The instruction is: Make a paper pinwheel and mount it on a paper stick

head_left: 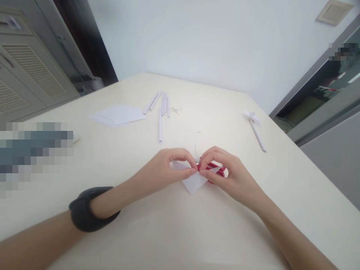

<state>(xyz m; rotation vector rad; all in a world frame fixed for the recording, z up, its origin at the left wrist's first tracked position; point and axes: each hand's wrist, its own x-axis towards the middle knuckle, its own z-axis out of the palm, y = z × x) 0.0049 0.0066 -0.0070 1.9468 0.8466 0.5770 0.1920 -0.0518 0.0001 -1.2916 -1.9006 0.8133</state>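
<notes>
- Left hand [168, 167] and right hand [225, 172] are meeting at centre frame, fingertips pinching a folded white paper piece [194, 180].
- Paper is lying low on the cream table [140, 225], covering red scissors [216, 170] under the right hand.
- Rolled paper sticks [161, 107] and flat sheets [118, 115] are resting upper left; a bow-topped stick [256, 129] is lying upper right.
</notes>
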